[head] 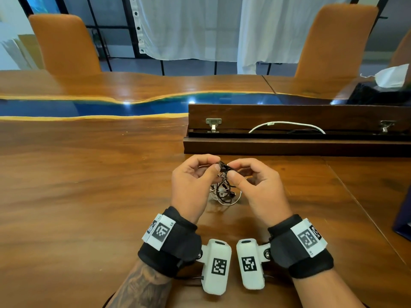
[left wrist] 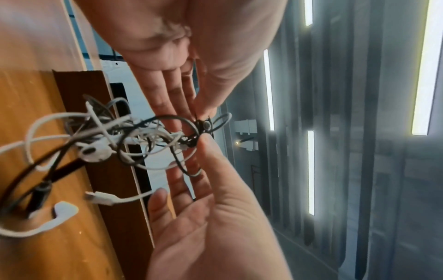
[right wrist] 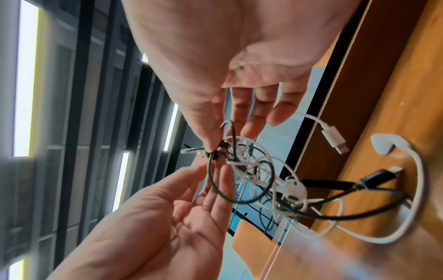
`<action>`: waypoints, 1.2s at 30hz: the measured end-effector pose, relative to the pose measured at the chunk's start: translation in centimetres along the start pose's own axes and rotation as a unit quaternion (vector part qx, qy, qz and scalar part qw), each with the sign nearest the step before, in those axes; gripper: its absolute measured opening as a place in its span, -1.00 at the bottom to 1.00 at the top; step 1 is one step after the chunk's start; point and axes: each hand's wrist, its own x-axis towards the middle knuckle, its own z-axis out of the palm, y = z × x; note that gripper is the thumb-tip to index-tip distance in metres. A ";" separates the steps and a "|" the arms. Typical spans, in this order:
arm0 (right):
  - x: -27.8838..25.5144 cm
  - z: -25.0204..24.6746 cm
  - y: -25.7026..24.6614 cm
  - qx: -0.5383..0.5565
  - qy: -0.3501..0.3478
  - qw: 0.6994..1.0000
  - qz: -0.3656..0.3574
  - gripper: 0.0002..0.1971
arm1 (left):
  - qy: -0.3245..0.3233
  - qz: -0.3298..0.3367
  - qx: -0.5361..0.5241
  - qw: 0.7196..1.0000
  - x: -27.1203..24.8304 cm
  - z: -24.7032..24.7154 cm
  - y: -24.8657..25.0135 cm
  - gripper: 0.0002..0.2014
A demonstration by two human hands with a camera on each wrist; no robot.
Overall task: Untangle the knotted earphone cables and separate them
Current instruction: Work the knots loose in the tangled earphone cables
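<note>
A: On my feed the left hand (head: 193, 181) pinches the black earbud (head: 223, 167) atop the earphone tangle (head: 224, 192).

B: Mine shows the right hand (head: 258, 185) pinching it too; the 2 cables trail onto the table (head: 89, 174).

A wooden tabletop (head: 89, 174) carries a wavy blue resin strip (head: 89, 106) along its length. A long dark wooden box (head: 289, 147) lies open on it, a white cord (head: 287, 123) arching inside. Two orange chairs (head: 66, 45) stand at the far side before white curtains (head: 191, 27). A white face mask (head: 391, 76) rests on something black at the far right.
</note>
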 end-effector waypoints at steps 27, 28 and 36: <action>-0.2 0.6 0.0 0.048 0.080 0.995 0.032 -0.87 | -0.068 -0.043 -0.117 0.990 0.2 -0.2 0.0 -0.68; -0.2 0.6 -0.1 0.048 0.082 0.995 0.034 -0.87 | -0.077 -0.048 -0.118 0.989 0.2 -0.2 0.0 -0.67; -0.2 0.5 -0.2 0.022 0.075 0.997 0.012 -0.83 | -0.056 -0.036 -0.094 0.993 0.0 0.1 0.2 -0.70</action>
